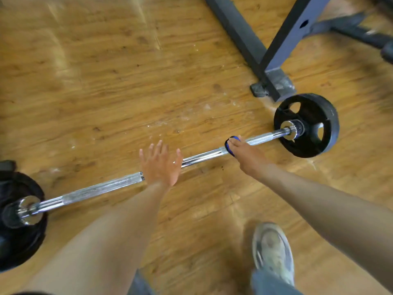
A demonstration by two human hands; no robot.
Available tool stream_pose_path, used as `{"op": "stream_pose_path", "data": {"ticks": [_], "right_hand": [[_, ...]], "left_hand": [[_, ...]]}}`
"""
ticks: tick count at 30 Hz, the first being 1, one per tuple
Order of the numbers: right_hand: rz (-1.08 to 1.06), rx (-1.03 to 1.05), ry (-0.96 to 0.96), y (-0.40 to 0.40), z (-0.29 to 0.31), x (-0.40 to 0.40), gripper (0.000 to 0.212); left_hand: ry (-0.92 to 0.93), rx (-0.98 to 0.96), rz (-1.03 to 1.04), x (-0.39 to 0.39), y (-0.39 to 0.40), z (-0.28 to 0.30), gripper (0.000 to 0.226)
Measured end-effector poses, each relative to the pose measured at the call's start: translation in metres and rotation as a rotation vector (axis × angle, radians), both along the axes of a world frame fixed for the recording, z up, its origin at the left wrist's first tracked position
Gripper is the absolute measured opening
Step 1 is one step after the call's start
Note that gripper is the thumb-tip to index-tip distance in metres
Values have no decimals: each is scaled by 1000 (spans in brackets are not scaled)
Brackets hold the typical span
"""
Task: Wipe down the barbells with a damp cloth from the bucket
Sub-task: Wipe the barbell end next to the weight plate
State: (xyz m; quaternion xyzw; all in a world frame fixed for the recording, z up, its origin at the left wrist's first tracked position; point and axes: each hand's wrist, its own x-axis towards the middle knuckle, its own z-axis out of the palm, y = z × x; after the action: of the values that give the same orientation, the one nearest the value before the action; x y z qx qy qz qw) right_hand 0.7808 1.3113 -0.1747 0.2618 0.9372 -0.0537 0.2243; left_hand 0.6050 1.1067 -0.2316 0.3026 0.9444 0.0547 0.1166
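Observation:
A chrome barbell lies on the wooden floor, running from lower left to upper right, with a black weight plate on its right end and another black plate on its left end. My right hand grips a blue cloth wrapped around the bar, a little left of the right plate. My left hand hovers over the bar's middle with fingers spread and straight, holding nothing; whether it touches the bar is unclear. The bucket is out of view.
A dark steel rack frame stands on the floor just behind the right plate, with more dark equipment at the top right. My grey shoe is planted near the bottom right. Water drops speckle the floor behind the bar.

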Motion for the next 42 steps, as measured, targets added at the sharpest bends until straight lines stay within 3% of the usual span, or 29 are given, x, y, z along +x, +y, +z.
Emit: {"op": "stream_pose_path", "data": {"ticks": [3, 12, 17, 21, 25, 30, 35, 40, 42], "right_hand": [[7, -41, -13, -5, 6, 9, 76], [76, 34, 58, -8, -4, 42, 72], [-148, 5, 179, -19, -17, 60, 71], [52, -60, 291, -38, -26, 79, 80], [-243, 42, 336, -36, -27, 107, 76], [-8, 7, 332, -65, -26, 132, 73], [-156, 26, 378, -85, -35, 164, 73], [106, 1, 469, -99, -42, 197, 76], [-73, 13, 459, -92, -39, 217, 74]], "left_hand": [[-22, 15, 1, 8, -7, 1, 80], [134, 92, -7, 37, -13, -13, 71], [190, 82, 5, 57, -21, -13, 69], [250, 82, 36, 72, -31, -20, 73], [261, 80, 31, 96, -45, -20, 74], [258, 92, 16, 133, -65, -16, 70], [258, 97, 45, 165, -85, -13, 71], [245, 169, 26, 202, -106, -13, 69], [274, 173, 18, 217, -117, -14, 70]]}}
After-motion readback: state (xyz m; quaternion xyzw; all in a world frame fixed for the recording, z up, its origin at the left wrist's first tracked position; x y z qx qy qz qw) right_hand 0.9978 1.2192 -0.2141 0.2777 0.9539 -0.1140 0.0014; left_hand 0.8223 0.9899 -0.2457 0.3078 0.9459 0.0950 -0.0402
